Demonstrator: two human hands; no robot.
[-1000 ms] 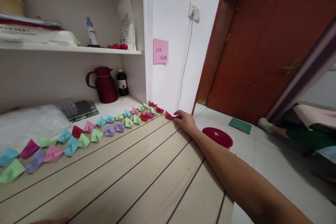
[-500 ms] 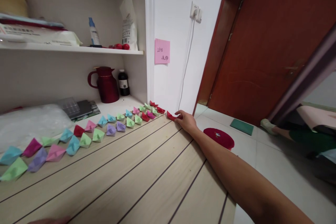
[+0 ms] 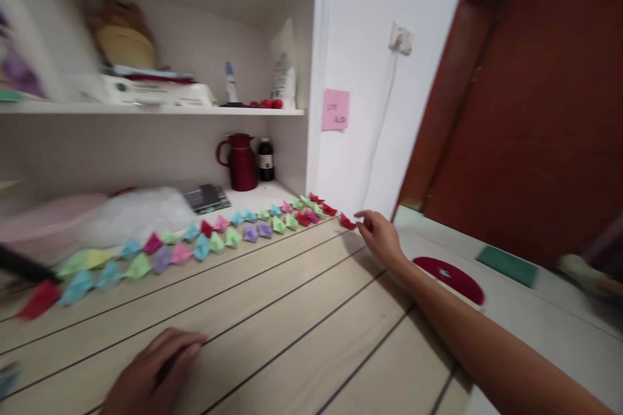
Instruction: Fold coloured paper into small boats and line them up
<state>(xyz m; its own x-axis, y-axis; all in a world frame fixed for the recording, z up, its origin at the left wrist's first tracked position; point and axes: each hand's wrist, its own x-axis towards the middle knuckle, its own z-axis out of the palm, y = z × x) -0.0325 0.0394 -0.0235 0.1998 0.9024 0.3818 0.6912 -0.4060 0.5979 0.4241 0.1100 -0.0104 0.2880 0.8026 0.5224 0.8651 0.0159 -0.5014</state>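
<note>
Several folded paper boats (image 3: 233,237) in many colours stand in two long rows along the back of the striped wooden table. At the right end, a single red paper boat (image 3: 347,222) sits apart from the rows near the table's far corner. My right hand (image 3: 381,237) is stretched out just right of that boat, its thumb and index finger apart and a fingertip close to it. I cannot tell whether they touch. Low in the view, my left hand (image 3: 156,366) hovers blurred over the tabletop, fingers loosely bent, thumb a little apart, with nothing visible in it.
Behind the rows, a cabinet holds a dark red jug (image 3: 242,162), a dark bottle (image 3: 265,159) and a clear plastic bag (image 3: 141,214). A pink note (image 3: 335,109) is stuck to the wall. Beyond the table's right edge stands a round red stool (image 3: 450,280). A person's foot (image 3: 579,271) shows farther right.
The view has swung left, showing more of the rows' left end. My left hand has come into view. My right fingers, earlier at the single red boat, have drawn slightly away and opened.
</note>
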